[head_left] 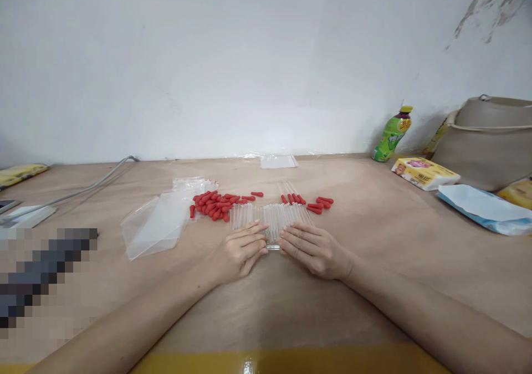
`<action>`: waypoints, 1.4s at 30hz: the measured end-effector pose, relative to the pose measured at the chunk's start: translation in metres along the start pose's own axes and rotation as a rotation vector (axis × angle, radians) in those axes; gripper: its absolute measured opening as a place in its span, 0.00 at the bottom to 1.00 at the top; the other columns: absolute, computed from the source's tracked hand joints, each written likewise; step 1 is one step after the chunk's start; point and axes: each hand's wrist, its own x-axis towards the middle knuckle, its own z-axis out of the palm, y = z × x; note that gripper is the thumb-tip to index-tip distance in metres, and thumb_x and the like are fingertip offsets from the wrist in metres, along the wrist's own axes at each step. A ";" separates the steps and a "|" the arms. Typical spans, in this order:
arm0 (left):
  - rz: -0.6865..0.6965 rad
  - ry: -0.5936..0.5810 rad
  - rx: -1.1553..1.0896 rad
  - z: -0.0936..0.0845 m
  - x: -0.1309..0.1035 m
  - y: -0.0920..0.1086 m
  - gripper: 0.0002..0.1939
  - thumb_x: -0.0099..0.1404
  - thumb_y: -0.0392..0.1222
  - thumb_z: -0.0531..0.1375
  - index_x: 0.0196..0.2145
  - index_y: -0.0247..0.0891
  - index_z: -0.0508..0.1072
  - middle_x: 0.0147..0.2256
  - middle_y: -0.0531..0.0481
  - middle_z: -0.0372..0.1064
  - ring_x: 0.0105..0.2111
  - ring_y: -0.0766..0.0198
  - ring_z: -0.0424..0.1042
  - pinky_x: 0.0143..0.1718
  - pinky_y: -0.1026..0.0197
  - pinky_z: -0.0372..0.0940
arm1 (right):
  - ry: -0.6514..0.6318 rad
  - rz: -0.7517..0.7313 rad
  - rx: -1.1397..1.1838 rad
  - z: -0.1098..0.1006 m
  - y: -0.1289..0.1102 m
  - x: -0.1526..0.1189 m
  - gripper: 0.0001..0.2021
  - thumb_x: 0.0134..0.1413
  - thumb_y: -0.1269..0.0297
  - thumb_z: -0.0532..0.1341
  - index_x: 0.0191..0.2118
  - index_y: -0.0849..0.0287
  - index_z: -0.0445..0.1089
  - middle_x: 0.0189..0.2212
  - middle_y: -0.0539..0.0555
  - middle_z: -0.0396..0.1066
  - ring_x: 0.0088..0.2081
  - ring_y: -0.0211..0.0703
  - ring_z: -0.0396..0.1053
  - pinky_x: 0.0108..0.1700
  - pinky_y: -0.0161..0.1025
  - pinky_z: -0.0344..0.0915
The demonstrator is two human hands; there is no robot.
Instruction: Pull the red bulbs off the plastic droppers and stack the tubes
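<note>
A row of thin clear glass dropper tubes (pixel 272 221) lies side by side on the table in front of me. My left hand (pixel 247 249) grips the left part of the row, fingers together over the tubes and thumb at the near edge. On the right part, my right hand (pixel 311 247) is closed in the same way. Between the fingertips, glass shows lying crosswise at the near end. A pile of red rubber bulbs (pixel 214 205) sits beyond my left hand. Past the row are several droppers with red bulbs (pixel 295 198) fitted, and a few loose bulbs (pixel 322 203) are beside them.
Clear plastic bags (pixel 160 224) lie left of the red pile, and a small bag (pixel 279 162) is by the wall. A green drink bottle (pixel 391 136), a tissue pack (pixel 425 173), a blue-white packet (pixel 484 208) and a handbag (pixel 486 141) stand right. A grey cable (pixel 91 187) runs along the left.
</note>
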 end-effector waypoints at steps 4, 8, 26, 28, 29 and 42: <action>-0.011 0.022 0.001 -0.004 -0.006 -0.005 0.07 0.62 0.30 0.54 0.37 0.34 0.70 0.35 0.47 0.73 0.49 0.58 0.67 0.53 0.52 0.63 | 0.025 0.001 0.016 -0.005 0.005 -0.009 0.09 0.54 0.74 0.56 0.39 0.66 0.71 0.37 0.56 0.75 0.43 0.43 0.70 0.48 0.42 0.68; -0.152 0.137 0.093 -0.009 -0.012 -0.018 0.07 0.61 0.31 0.56 0.37 0.35 0.70 0.36 0.47 0.71 0.43 0.60 0.69 0.45 0.55 0.67 | 0.081 0.273 -0.046 -0.007 0.026 -0.027 0.09 0.50 0.71 0.61 0.40 0.58 0.71 0.35 0.53 0.74 0.39 0.43 0.70 0.42 0.42 0.67; -0.274 0.136 0.217 0.007 -0.007 -0.039 0.17 0.62 0.29 0.50 0.49 0.36 0.65 0.36 0.45 0.65 0.37 0.63 0.66 0.38 0.60 0.65 | 0.058 1.481 0.362 0.016 0.099 -0.083 0.16 0.45 0.61 0.59 0.40 0.64 0.70 0.29 0.56 0.72 0.26 0.37 0.67 0.28 0.34 0.64; -0.263 0.117 0.182 0.008 -0.006 -0.036 0.17 0.62 0.30 0.51 0.49 0.36 0.65 0.38 0.44 0.67 0.37 0.61 0.67 0.39 0.59 0.66 | 0.043 1.470 0.342 0.018 0.100 -0.086 0.17 0.43 0.59 0.60 0.40 0.64 0.69 0.30 0.56 0.72 0.27 0.37 0.68 0.29 0.34 0.64; -0.261 0.109 0.153 0.007 -0.006 -0.034 0.17 0.62 0.31 0.52 0.50 0.36 0.64 0.38 0.44 0.68 0.37 0.61 0.67 0.39 0.58 0.66 | 0.021 1.461 0.327 0.018 0.101 -0.088 0.17 0.43 0.57 0.61 0.39 0.63 0.70 0.31 0.56 0.72 0.27 0.38 0.67 0.29 0.34 0.64; -0.343 -0.081 0.047 -0.006 -0.003 -0.024 0.22 0.60 0.46 0.58 0.51 0.38 0.65 0.48 0.42 0.66 0.51 0.54 0.62 0.51 0.47 0.60 | -0.058 1.331 0.172 0.013 0.101 -0.090 0.18 0.48 0.50 0.55 0.31 0.59 0.73 0.32 0.56 0.73 0.34 0.44 0.68 0.37 0.39 0.62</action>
